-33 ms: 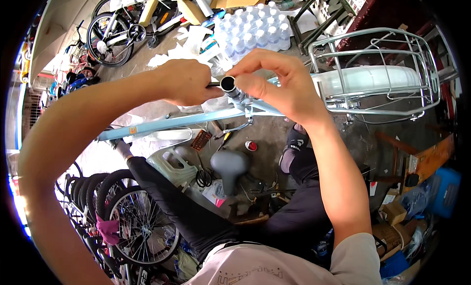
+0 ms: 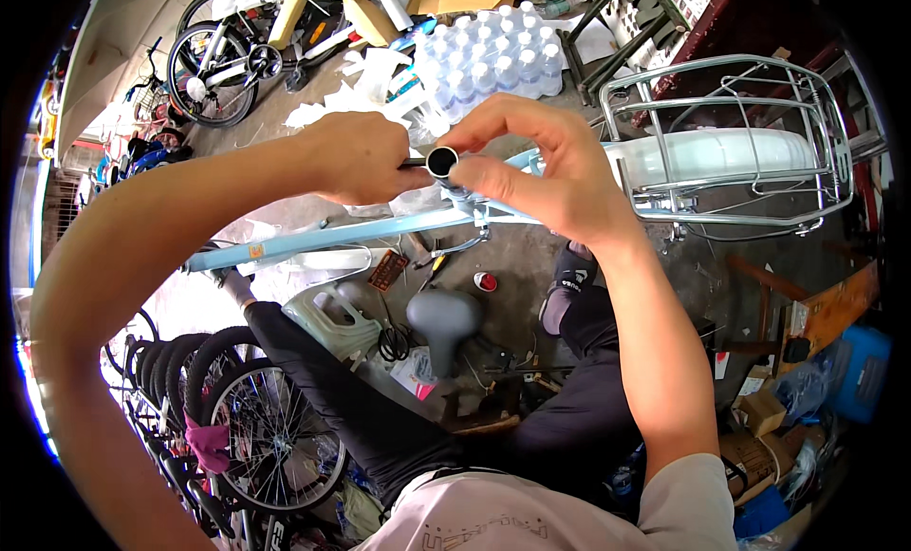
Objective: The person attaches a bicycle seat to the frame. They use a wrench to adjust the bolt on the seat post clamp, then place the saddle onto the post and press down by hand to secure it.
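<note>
A light blue bicycle frame (image 2: 332, 236) lies across in front of me. A round metal tube (image 2: 442, 176) with a dark hollow end rises from it, its mouth facing up. My right hand (image 2: 560, 176) curls over the tube from the right, thumb and index finger pinching its rim. On the other side my left hand (image 2: 365, 157) is closed in a fist. A thin dark tool (image 2: 414, 162) runs from that fist to the tube's side; its kind is hidden by the fingers.
A silver rear rack (image 2: 731, 152) extends right over a white-wrapped wheel. Below the frame lie a grey saddle (image 2: 444, 316), pliers (image 2: 434, 269) and a pale plastic stool (image 2: 327, 318). Bottled water (image 2: 489, 62) stands beyond. Several bicycle wheels (image 2: 270, 435) crowd the lower left.
My right thumb has shifted slightly at the tube's rim, and my left elbow a little to the left. Both hands stay at the tube.
</note>
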A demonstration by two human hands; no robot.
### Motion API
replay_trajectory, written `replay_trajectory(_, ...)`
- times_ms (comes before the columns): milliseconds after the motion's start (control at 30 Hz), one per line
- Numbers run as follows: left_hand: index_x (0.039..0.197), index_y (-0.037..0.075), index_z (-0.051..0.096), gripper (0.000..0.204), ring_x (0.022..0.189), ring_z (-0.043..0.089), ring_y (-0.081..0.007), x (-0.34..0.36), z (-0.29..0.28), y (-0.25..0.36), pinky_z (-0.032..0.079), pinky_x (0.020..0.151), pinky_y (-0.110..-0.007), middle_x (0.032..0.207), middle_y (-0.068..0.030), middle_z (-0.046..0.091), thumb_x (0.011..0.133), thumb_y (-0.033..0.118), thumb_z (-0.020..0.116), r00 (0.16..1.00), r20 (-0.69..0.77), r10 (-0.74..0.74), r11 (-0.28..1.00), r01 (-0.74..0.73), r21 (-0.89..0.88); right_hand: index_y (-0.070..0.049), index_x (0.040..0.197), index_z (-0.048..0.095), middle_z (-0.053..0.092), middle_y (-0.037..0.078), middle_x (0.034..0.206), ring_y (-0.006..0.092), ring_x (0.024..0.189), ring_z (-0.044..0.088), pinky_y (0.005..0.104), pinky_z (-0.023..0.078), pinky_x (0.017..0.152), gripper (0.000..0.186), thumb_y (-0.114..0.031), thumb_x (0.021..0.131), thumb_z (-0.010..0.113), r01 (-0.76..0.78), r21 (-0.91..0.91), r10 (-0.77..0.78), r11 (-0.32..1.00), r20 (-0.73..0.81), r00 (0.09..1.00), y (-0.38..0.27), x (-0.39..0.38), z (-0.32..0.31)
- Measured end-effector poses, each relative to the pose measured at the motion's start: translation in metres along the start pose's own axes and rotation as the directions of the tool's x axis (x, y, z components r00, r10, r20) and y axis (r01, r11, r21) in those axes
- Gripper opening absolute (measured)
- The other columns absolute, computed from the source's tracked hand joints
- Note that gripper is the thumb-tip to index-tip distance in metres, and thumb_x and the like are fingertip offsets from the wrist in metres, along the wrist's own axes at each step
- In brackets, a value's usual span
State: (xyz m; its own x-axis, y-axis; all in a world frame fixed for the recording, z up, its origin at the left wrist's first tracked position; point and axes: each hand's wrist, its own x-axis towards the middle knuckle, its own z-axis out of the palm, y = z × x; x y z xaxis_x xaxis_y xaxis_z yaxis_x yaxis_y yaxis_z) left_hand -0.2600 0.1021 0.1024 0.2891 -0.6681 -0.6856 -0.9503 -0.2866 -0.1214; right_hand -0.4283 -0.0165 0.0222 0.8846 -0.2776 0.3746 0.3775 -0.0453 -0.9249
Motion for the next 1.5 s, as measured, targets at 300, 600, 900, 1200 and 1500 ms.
replay_trajectory(300,0.076,0.004,0.073,0.042,0.064,0.065,-0.0399,-0.003,0.02,-0.018,0.05,0.061,-0.051,0.065,-0.0189,0.065,0.092,0.038,0.054,0.953,-0.217,0.213,0.972,-0.229,-0.048,-0.004,0.096,0.074,0.073,0.007,0.091,0.0178,0.085,0.068,0.0309,0.05,0.08,0.019,-0.012,0.081,0.081,0.061,-0.146,-0.06,0.987,0.007,0.998,-0.002,0.0,0.001)
replay_trajectory(600,0.077,0.006,0.066,0.023,0.058,0.061,-0.0399,0.058,0.104,-0.04,0.047,0.055,-0.047,0.064,-0.0167,0.061,0.083,0.027,0.065,0.696,-0.626,0.352,0.727,-0.624,-0.286,-0.004,0.099,0.076,0.073,0.006,0.092,0.0175,0.087,0.066,0.0297,0.049,0.08,0.025,0.001,0.074,0.082,0.162,-0.196,-0.157,0.967,0.043,0.987,-0.002,0.004,-0.001)
replay_trajectory(900,0.076,0.006,0.064,0.022,0.057,0.059,-0.0385,0.061,0.125,-0.031,0.046,0.054,-0.046,0.062,-0.0161,0.06,0.085,0.025,0.072,0.612,-0.781,0.125,0.807,-0.52,-0.279,-0.002,0.101,0.074,0.07,0.003,0.094,0.0113,0.089,0.062,0.0287,0.048,0.084,0.024,-0.025,0.097,0.068,0.05,0.121,-0.055,0.991,0.039,0.998,0.007,0.004,-0.002)
replay_trajectory(1200,0.076,0.009,0.068,0.037,0.064,0.065,-0.0361,-0.007,0.037,-0.034,0.05,0.06,-0.048,0.065,-0.0142,0.064,0.092,0.042,0.066,0.882,-0.427,0.198,0.98,-0.181,0.08,0.005,0.105,0.071,0.07,0.008,0.095,0.013,0.091,0.061,0.0294,0.047,0.087,0.048,-0.04,0.104,0.054,0.025,0.32,0.058,0.947,-0.247,0.967,0.0,0.013,0.005)
replay_trajectory(1500,0.085,0.008,0.074,0.04,0.075,0.07,-0.0356,-0.018,-0.006,0.001,0.055,0.069,-0.048,0.073,-0.015,0.069,0.092,0.046,0.064,0.981,-0.158,0.115,0.957,-0.067,0.282,0.004,0.105,0.072,0.071,0.007,0.096,0.0128,0.093,0.064,0.029,0.049,0.087,0.044,-0.037,0.104,0.056,-0.022,0.3,0.08,0.954,-0.181,0.98,0.001,0.011,0.001)
